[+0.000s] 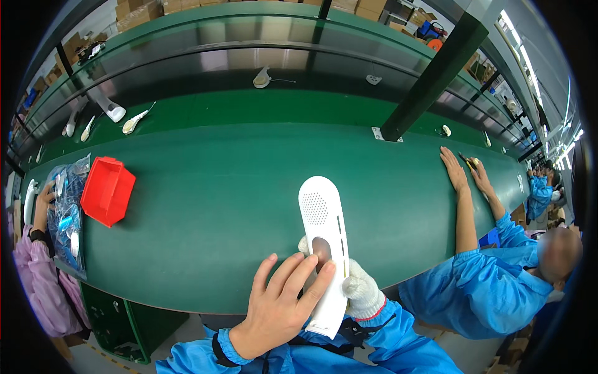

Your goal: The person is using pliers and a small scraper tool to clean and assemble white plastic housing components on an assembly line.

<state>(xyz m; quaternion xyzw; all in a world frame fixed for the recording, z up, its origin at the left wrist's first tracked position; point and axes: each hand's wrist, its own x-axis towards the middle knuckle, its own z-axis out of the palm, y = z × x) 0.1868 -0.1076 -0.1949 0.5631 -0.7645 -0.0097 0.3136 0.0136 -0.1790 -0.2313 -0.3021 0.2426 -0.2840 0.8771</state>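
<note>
In the head view I hold a long white plastic device (326,215) tilted upright over the near edge of the green table. It has a rounded top, a patch of small holes, an oval greyish window and slots along its right side. My right hand (363,290), in a white knitted glove, grips it from behind and the right. Some gloved fingertips show at its left side. My bare left hand (277,305) has its fingers stretched out, their tips resting on the device around the oval window. What kind of device it is, I cannot tell.
At left stands a red bin (118,187) beside a clear bag of parts (68,218) that another person's hand touches. White parts (132,123) lie on the far green strip. A dark post (430,81) rises at right, near a co-worker's hands (456,171) and pliers (466,162).
</note>
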